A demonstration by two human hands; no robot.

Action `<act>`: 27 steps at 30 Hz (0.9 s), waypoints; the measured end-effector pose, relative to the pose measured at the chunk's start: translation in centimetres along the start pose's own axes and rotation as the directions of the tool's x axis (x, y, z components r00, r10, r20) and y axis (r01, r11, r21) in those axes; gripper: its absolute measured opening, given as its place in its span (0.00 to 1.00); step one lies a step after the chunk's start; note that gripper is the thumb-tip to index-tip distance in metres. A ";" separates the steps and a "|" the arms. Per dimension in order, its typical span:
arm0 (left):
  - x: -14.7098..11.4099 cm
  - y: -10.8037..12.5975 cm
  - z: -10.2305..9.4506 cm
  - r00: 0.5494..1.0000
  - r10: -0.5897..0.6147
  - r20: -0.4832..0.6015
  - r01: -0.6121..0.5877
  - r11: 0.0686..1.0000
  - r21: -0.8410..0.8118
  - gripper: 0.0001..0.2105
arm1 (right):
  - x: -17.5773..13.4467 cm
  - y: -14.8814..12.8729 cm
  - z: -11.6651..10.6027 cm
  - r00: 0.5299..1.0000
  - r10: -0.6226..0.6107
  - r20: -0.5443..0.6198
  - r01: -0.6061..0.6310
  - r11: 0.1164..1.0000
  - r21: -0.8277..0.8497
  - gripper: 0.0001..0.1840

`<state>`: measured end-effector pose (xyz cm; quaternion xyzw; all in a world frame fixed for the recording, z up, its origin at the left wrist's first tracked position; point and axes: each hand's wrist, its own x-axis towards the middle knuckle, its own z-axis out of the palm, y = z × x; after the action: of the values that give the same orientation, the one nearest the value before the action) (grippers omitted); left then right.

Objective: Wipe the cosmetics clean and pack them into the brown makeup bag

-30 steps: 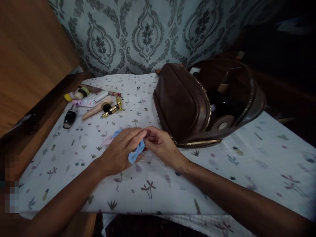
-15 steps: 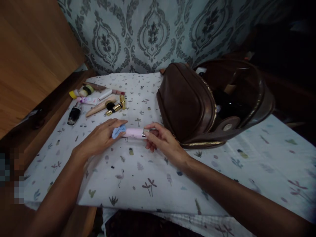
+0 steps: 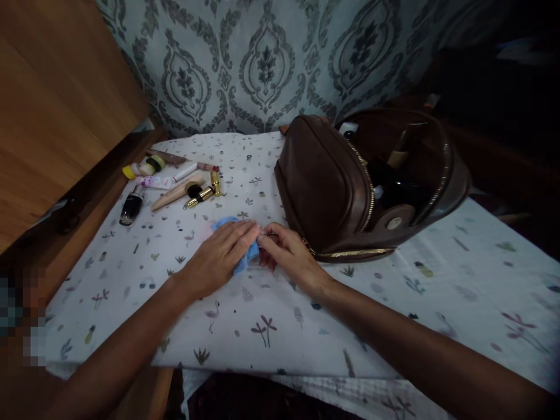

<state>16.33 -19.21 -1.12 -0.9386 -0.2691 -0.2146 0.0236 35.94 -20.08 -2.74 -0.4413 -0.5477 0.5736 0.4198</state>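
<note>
My left hand (image 3: 223, 251) is closed over a light blue cloth (image 3: 248, 261), pressing it around a slim pink cosmetic tube (image 3: 203, 231). Most of the tube is hidden by the cloth and fingers; only a blurred pinkish end shows at the left. My right hand (image 3: 286, 251) pinches the tube's other end, which had a silver band in the earlier view. Both hands meet just above the patterned white cloth (image 3: 236, 338) on the table, to the left of a brown leather bag (image 3: 319, 181).
The bag gapes at its zip, with dark items inside. At the back left lie a dark bottle (image 3: 131, 207), gold lipstick tubes (image 3: 200, 196), a beige tube (image 3: 175, 193), a white-and-purple tube (image 3: 153, 182) and small round pots (image 3: 146, 167). A wooden panel (image 3: 65, 87) stands at the left.
My left hand and the blue cloth have slid right along the pink tube, up against my right hand. The tube's middle is now covered. My right hand keeps its hold.
</note>
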 end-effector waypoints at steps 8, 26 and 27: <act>-1.2 -3.3 -1.7 0.942 -0.321 0.103 0.323 0.947 -0.002 0.22 | -0.1 -0.7 0.1 0.993 0.112 -0.032 -0.112 0.993 0.024 0.18; -0.6 -0.5 0.0 1.000 -0.018 -0.011 0.019 0.998 0.066 0.27 | -0.8 -0.4 0.2 0.981 -0.186 -0.053 0.165 0.949 -0.270 0.09; -0.7 -0.9 -0.2 0.998 -0.065 0.004 0.065 0.995 0.071 0.27 | -0.8 -0.5 0.2 0.981 -0.184 -0.064 0.162 0.952 -0.260 0.11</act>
<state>15.24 -18.82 -1.33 -0.9286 -0.3071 -0.2026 0.0491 35.99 -20.92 -2.21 -0.4662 -0.6342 0.4401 0.4322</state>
